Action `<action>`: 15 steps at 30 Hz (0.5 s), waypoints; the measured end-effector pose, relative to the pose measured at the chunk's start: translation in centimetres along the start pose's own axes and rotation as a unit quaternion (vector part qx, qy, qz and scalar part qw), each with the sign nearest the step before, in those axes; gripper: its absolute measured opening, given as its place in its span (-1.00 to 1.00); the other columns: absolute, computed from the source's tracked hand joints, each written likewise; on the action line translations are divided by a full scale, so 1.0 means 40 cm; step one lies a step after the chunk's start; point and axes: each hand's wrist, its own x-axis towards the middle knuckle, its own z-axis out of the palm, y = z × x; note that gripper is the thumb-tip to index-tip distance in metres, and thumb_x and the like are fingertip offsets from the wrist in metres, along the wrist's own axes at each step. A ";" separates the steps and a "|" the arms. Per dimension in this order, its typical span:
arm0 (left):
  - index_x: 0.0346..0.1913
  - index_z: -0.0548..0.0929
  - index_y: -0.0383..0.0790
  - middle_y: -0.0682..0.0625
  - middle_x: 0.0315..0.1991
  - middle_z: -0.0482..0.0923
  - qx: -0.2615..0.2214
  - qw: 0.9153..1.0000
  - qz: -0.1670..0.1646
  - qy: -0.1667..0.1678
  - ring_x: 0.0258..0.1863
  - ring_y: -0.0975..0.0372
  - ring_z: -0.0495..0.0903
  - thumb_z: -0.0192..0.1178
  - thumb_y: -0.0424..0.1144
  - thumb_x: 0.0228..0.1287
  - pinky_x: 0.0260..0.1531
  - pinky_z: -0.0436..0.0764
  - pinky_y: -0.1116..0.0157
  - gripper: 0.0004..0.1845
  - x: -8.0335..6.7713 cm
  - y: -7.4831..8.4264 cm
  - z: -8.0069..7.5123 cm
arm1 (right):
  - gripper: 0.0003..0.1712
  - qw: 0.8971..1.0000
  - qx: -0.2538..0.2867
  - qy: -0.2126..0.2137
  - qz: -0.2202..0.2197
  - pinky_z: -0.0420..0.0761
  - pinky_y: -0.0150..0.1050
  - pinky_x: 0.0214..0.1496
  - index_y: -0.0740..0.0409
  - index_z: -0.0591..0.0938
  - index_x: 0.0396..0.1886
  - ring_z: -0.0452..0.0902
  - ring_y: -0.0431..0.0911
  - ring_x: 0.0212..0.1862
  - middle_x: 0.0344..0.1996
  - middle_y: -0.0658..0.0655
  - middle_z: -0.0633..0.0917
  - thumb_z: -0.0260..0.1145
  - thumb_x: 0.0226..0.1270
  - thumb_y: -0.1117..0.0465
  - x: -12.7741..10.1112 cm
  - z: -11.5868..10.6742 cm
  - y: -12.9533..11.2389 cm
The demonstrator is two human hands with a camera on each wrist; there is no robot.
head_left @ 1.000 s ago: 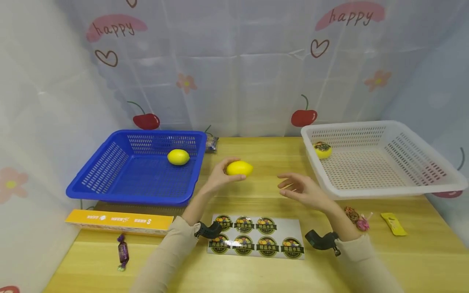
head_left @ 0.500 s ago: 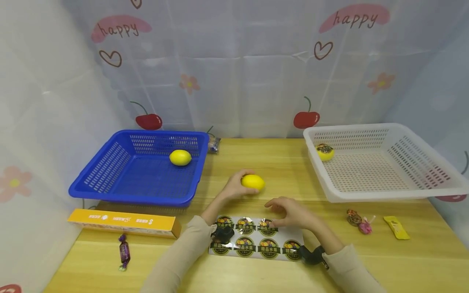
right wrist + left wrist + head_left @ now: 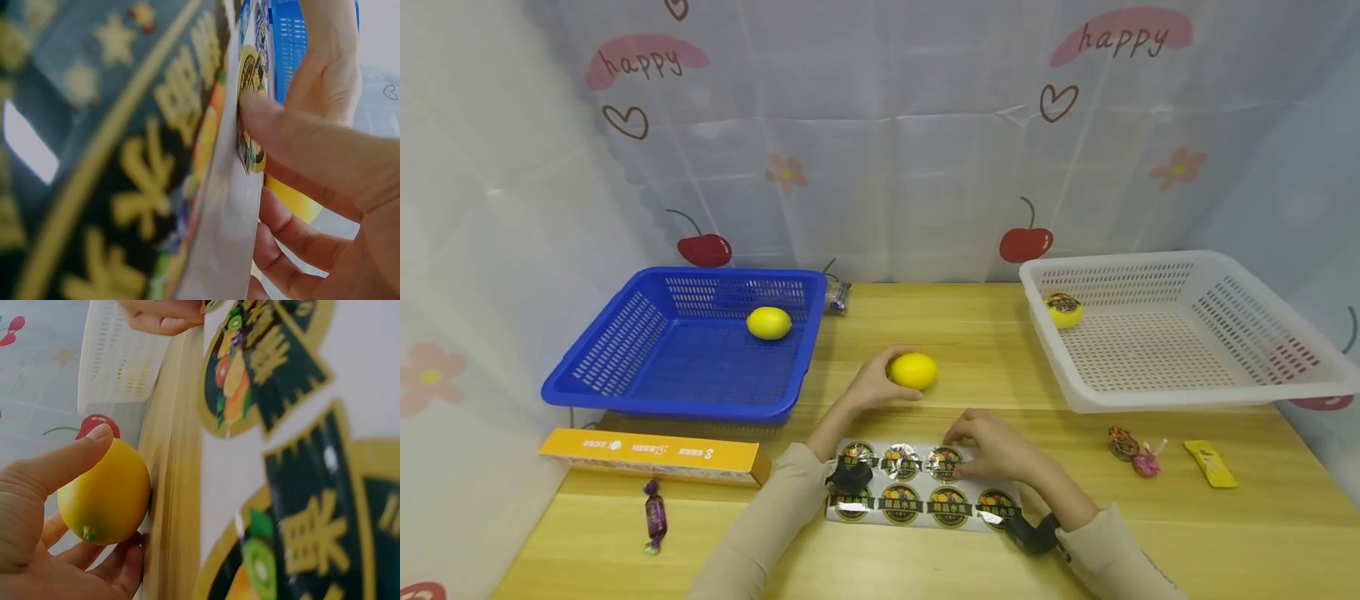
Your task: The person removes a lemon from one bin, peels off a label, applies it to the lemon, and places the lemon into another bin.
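Note:
My left hand (image 3: 876, 382) grips a yellow lemon (image 3: 916, 372) just above the table, behind the sticker sheet. In the left wrist view, the thumb lies over the lemon (image 3: 109, 494) and the fingers curl beneath it. My right hand (image 3: 996, 446) is at the upper right of the white sticker sheet (image 3: 985, 521), which bears several round dark fruit stickers. In the right wrist view, its thumb presses on a sticker (image 3: 250, 150) by the sheet's edge, with the fingers curled close behind. Whether that sticker's edge is lifted, I cannot tell.
At the left, a blue basket (image 3: 658, 408) holds another lemon (image 3: 769, 323). A white basket (image 3: 1195, 396) at the right holds a lemon with a sticker (image 3: 1064, 311). An orange box (image 3: 651, 454), a purple-wrapped candy (image 3: 655, 517), a lollipop (image 3: 1146, 460) and a yellow packet (image 3: 1210, 463) lie around.
The left hand has brought the lemon right and nearer. My right hand has come down and left from beside the white basket onto the sticker sheet, its fingers drawing in.

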 end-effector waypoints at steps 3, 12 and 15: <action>0.25 0.41 -0.28 -0.19 0.16 0.45 -0.012 1.000 0.000 0.014 0.04 -0.02 0.49 0.47 -0.32 -0.11 0.07 0.47 0.06 -0.24 -0.003 -0.001 -0.011 | -0.64 1.000 0.007 0.009 0.004 0.50 -0.22 -0.15 0.15 0.70 -0.23 0.46 -0.13 -0.22 -0.28 0.00 0.62 0.54 -0.11 0.21 -0.001 0.005 0.001; 0.28 0.39 -0.31 -0.24 0.18 0.44 -0.007 0.999 -0.003 0.034 0.02 -0.07 0.51 0.36 -0.30 0.08 0.03 0.51 0.04 -0.34 -0.002 -0.005 -0.019 | -0.71 1.000 0.017 0.010 0.021 0.53 -0.21 -0.15 0.12 0.67 -0.30 0.48 -0.15 -0.25 -0.35 -0.04 0.62 0.53 -0.09 0.22 0.003 0.014 0.001; 0.30 0.35 -0.31 -0.25 0.20 0.41 -0.009 0.999 -0.006 0.046 0.05 -0.08 0.48 0.37 -0.31 0.05 0.04 0.50 0.03 -0.29 -0.005 -0.002 -0.016 | -0.72 0.999 0.020 0.012 0.024 0.55 -0.21 -0.15 0.10 0.64 -0.35 0.49 -0.15 -0.26 -0.38 -0.05 0.61 0.54 -0.11 0.22 0.005 0.015 0.001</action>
